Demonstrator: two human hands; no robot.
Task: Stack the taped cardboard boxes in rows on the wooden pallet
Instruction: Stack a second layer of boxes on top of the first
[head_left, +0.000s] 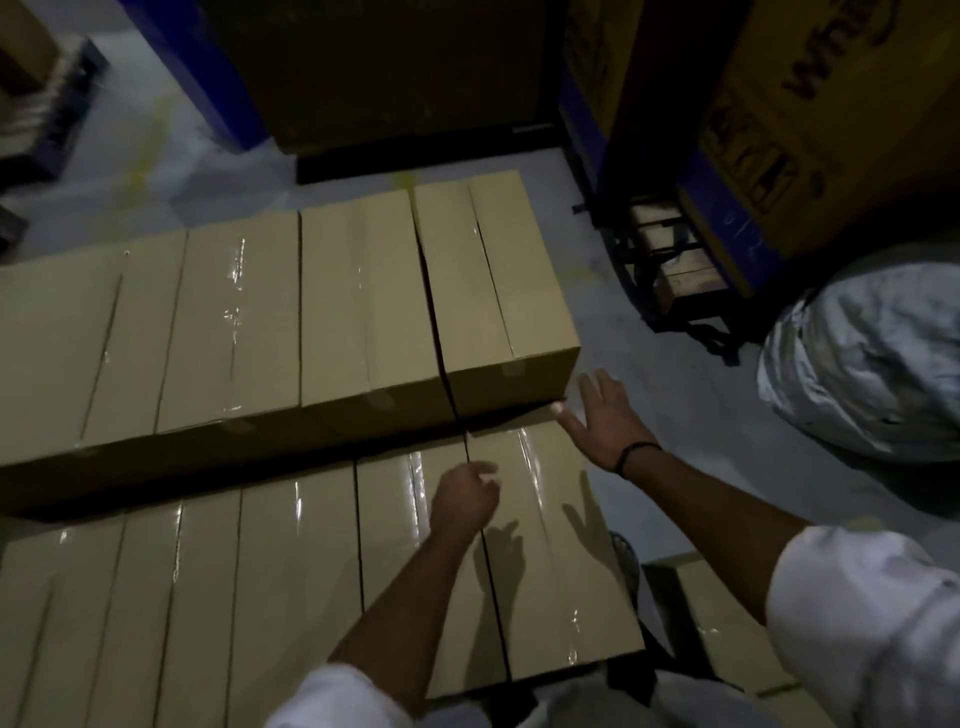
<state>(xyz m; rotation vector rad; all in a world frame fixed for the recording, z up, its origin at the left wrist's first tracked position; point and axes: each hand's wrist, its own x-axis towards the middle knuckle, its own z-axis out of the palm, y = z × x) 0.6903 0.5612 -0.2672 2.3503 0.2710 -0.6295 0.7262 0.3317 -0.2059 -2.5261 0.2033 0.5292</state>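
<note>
Closest of all are two white sleeves, both cut off at the bottom edge. Next comes the near row of boxes (296, 571), the low row in front of the end box (498, 291), which is the last box on the right of the high row. I count five boxes in this low row. The ones on the left are dim and cut off, so the count is not sure. Shiny tape runs along each top. The left hand (465, 499) hangs over this low row, just in front of the end box. Its fingers are loosely curled and hold nothing, and its shadow falls on the box below. The right hand (597, 415) is by the near bottom corner of the end box, with its fingers spread flat and holding nothing. I cannot tell if the thumb touches the box. One black band (636, 457) goes round that wrist. The high row has four boxes, counting the end box, and the left one is cut off. The pallet under the boxes is hidden. To the right of the end box sits one white wrapped bundle (872, 364). Behind the end box stands one big dark carton (389, 78). Far right of it is one printed carton (831, 104) with its words cut off.
</note>
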